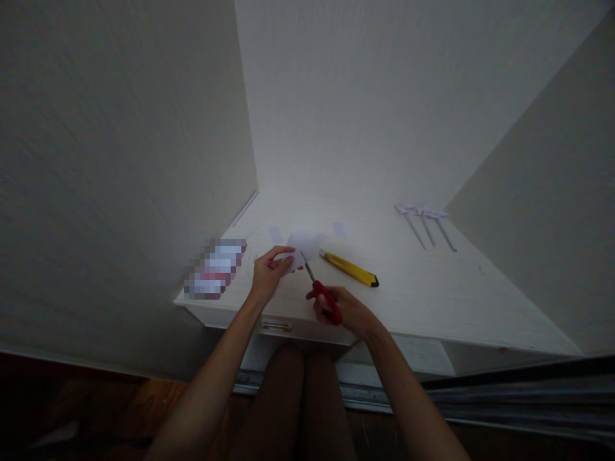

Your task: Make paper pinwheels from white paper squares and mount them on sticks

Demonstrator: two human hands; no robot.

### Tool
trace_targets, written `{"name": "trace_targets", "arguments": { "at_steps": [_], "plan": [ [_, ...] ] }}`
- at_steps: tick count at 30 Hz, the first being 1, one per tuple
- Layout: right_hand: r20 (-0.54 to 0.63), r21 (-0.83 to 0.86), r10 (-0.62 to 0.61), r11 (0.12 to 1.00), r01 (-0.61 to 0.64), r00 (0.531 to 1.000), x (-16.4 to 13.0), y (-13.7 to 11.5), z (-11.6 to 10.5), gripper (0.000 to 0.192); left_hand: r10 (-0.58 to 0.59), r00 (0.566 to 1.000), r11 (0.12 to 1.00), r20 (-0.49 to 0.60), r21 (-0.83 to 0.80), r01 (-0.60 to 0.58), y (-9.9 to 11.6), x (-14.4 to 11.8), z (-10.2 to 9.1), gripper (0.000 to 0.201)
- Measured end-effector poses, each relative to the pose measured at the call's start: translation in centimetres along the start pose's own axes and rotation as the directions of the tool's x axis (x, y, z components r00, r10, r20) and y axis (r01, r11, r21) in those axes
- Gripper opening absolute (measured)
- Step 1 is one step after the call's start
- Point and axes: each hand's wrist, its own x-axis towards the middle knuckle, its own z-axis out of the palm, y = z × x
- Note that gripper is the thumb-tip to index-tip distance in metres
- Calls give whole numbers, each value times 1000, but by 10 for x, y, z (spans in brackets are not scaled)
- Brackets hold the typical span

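My left hand [270, 274] pinches a small piece of white paper [294, 261] above the desk. In my right hand [343, 308] is a pair of scissors with red handles [328, 303], its blades pointing up and left at the edge of that paper. Whether the blades touch the paper is hard to make out. A yellow box cutter [350, 267] lies on the desk just beyond my right hand. Behind my left hand, several paper pieces [339, 228] lie flat on the surface.
Several thin paper sticks with folded tops [425, 225] lie at the back right of the white desk [423, 301]. A blurred-out object [217, 269] sits at the left edge. Walls enclose the desk on three sides. A drawer handle [276, 326] shows at the front.
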Motion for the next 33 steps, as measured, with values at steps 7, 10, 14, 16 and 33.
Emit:
{"name": "trace_targets", "arguments": {
  "at_steps": [7, 10, 14, 16, 33],
  "plan": [
    [-104, -129, 48, 990, -62, 993, -29, -5, -8, 30, 56, 998, 998, 2, -7, -56, 2, -2, 0, 30],
    [-9, -25, 95, 995, -95, 995, -37, -12, -11, 35, 79, 996, 997, 35, -12, -78, 3, -2, 1, 30],
    [118, 198, 125, 969, -147, 985, -35, -17, -15, 53, 105, 992, 994, 64, -12, -104, 1, -2, 1, 31],
    [189, 244, 109, 957, -155, 976, -30, -17, -15, 56, 108, 991, 994, 78, -8, -108, -1, -2, 0, 31],
    [383, 359, 90, 902, -238, 919, 3, -10, -14, 56, 33, 983, 999, 181, -11, -32, -2, -3, 0, 30]
  ]
}}
